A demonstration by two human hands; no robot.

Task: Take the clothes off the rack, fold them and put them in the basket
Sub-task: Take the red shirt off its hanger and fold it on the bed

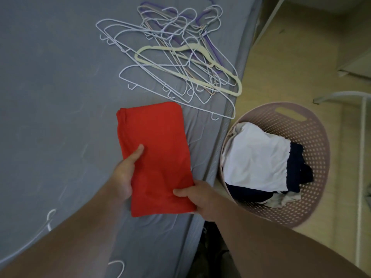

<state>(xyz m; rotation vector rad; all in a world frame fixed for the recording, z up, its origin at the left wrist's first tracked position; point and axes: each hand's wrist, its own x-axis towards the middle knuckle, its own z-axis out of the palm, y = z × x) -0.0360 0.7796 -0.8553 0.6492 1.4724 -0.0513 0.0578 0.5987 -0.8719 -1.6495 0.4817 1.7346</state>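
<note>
Folded red cloth rectangle [156,157] lies on grey mattress [50,97], near its right edge. Left hand [125,175] on cloth's left side, thumb on top; right hand [198,199] grips its near right corner. Pile of white, purple and cream wire and plastic hangers [180,57] on mattress behind the cloth, reaching the mattress's right edge. Two more white hangers [50,217] on mattress near left, partly hidden by the forearm. Round pink perforated plastic basket [313,149] on floor just right of mattress. Folded white garment [257,157] in basket, on top of dark navy clothes [297,169].
</note>
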